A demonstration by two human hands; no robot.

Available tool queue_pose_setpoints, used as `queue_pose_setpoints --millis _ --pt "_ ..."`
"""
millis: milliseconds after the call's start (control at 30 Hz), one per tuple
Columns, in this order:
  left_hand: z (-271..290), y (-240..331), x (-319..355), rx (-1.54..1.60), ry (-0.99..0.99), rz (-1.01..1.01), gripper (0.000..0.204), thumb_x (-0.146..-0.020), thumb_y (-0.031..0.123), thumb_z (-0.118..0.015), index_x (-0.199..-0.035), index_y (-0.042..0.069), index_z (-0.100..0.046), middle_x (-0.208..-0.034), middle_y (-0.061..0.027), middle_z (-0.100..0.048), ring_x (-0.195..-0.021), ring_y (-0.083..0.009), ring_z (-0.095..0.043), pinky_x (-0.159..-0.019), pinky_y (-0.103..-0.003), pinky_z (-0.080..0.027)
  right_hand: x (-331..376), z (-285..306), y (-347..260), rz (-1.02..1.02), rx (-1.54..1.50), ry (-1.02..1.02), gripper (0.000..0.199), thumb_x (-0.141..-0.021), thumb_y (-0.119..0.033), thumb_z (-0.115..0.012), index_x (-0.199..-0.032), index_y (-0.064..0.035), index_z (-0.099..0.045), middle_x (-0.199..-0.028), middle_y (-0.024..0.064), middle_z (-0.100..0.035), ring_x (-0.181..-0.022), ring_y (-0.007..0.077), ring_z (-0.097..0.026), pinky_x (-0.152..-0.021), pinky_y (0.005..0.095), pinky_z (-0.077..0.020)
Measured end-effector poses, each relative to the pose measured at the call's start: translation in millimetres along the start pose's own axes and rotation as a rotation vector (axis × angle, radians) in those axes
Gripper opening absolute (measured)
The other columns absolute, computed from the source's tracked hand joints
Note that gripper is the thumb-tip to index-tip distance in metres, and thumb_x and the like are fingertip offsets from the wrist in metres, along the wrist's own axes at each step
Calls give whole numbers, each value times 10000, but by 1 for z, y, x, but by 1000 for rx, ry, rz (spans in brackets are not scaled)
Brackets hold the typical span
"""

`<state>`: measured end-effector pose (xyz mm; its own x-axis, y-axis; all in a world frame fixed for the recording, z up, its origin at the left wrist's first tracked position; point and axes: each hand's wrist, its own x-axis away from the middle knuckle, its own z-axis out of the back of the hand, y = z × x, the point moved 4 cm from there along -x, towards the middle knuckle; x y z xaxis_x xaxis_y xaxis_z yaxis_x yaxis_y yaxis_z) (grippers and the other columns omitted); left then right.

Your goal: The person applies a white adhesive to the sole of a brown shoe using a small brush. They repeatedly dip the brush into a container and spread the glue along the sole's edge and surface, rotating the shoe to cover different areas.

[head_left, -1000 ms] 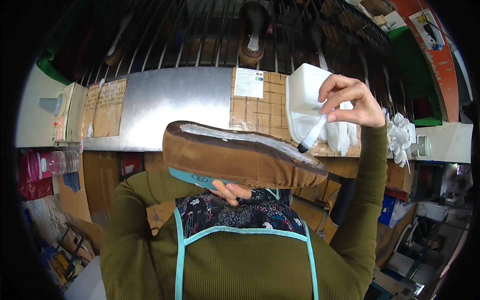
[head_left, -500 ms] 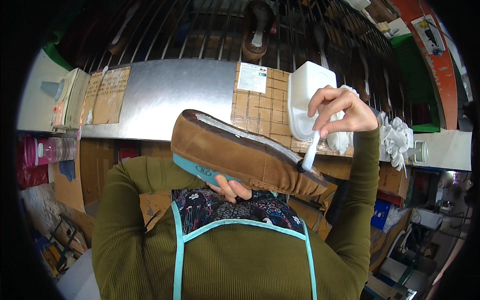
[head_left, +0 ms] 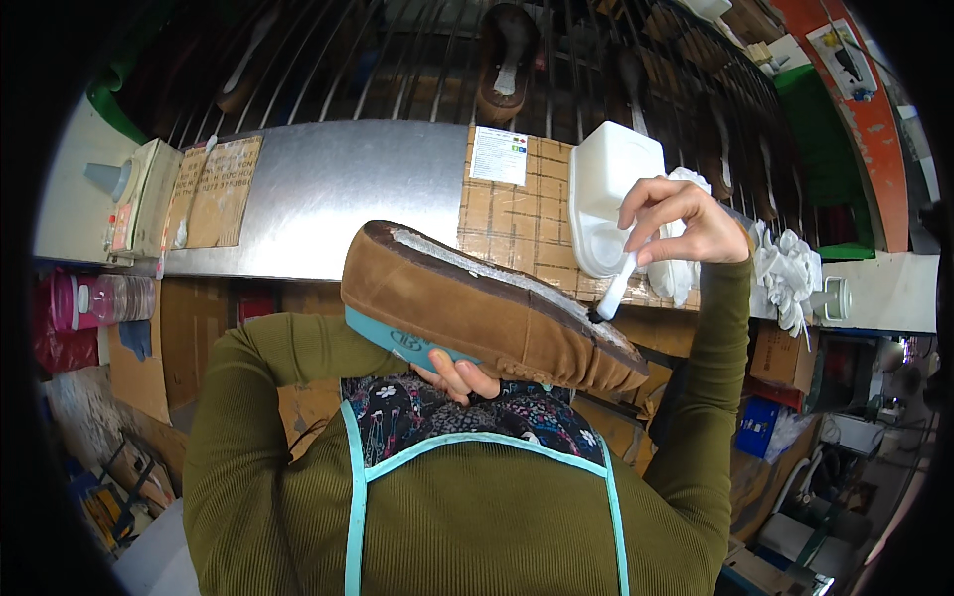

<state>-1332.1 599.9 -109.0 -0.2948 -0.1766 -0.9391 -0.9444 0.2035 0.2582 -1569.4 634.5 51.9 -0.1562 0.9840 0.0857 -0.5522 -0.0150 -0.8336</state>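
Observation:
A brown suede shoe upper (head_left: 467, 318) on a teal last (head_left: 412, 340) is held in front of my chest, its underside turned up and its toe to the right. My left hand (head_left: 455, 377) grips it from below, fingertips showing on the near side. A pale strip (head_left: 487, 270) runs along the middle of the dark underside. My right hand (head_left: 686, 223) pinches a small white-handled brush (head_left: 617, 288). The brush's dark bristles (head_left: 598, 316) meet the underside near the toe end, at the far edge.
Beyond the shoe is a metal worktop (head_left: 348, 189) with a cardboard sheet (head_left: 517, 214) and a white plastic container (head_left: 614, 189). White gloves (head_left: 785, 273) hang at the right. More shoe uppers, one of them central (head_left: 507, 65), rest on a rack of rods behind.
The brush has shifted slightly left and up along the underside, and its handle leans more. The shoe and my left hand have barely moved.

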Motion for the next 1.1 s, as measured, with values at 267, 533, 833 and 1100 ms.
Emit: queue_pose_setpoints --millis 267,533,833,1100 --pt "-11 4 11 -32 87 -101 511 -943 478 -484 -1175 30 -406 -1097 -203 -547 -1059 -275 -541 -900 -369 -509 54 7 15 -106 190 343 151 -740 -120 -784 -853 -31 -738 -866 57 -641 -799 159 -601 -721 291 -469" --pt "-125 28 15 -950 804 -1063 565 -923 520 -483 -1208 38 -407 -1132 -191 -539 -1076 -274 -536 -921 -367 -495 121 -80 36 -675 422 976 122 -770 -179 -765 -831 -78 -733 -749 24 -627 -645 110 -540 -663 307 -367" --pt "-205 48 88 -1557 1467 -1809 629 -899 567 -483 -1245 47 -407 -1172 -178 -530 -1095 -272 -531 -944 -366 -480 78 -112 43 -699 990 1068 93 -774 -220 -744 -824 -142 -729 -820 8 -624 -769 201 -558 -754 390 -331" --pt "-206 50 106 -1590 1548 -1726 687 -879 610 -483 -1277 55 -408 -1207 -166 -521 -1111 -271 -526 -965 -364 -466 111 14 126 -701 778 1214 243 -757 -238 -760 -844 -18 -704 -786 102 -651 -762 254 -593 -701 372 -459"
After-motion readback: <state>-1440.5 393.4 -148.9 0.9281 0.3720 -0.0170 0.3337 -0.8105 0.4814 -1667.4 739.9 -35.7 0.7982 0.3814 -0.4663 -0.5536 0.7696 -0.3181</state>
